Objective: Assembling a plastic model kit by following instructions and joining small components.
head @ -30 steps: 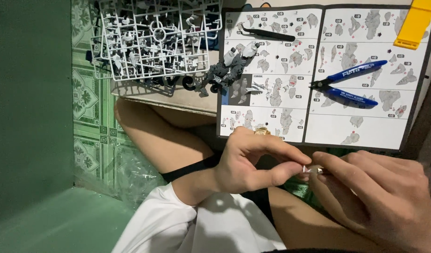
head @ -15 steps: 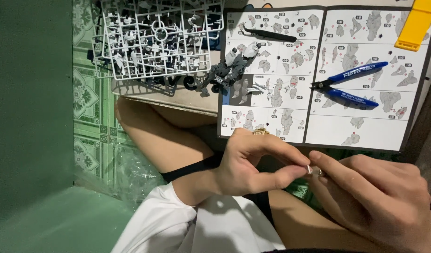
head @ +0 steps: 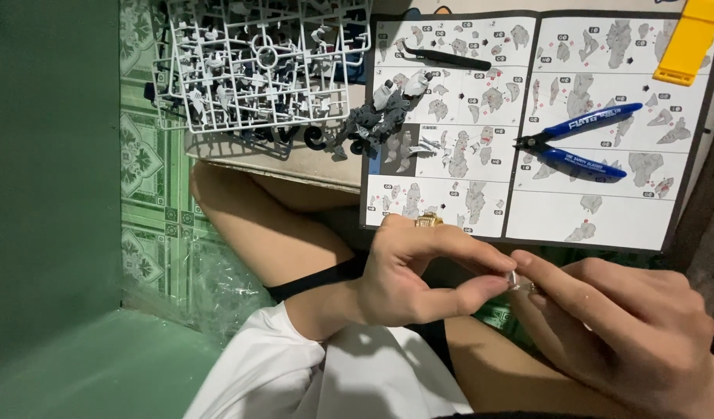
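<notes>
Both hands (head: 520, 302) pinch a small pale part (head: 513, 278) (above the lap).

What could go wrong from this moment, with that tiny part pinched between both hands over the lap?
1. The small part is held only by fingertips of the left hand and right hand, above the lap rather than a table; a slip could likely lose it on the patterned floor.
2. The sprues overhang the box edge and might slide off if bumped.
</notes>
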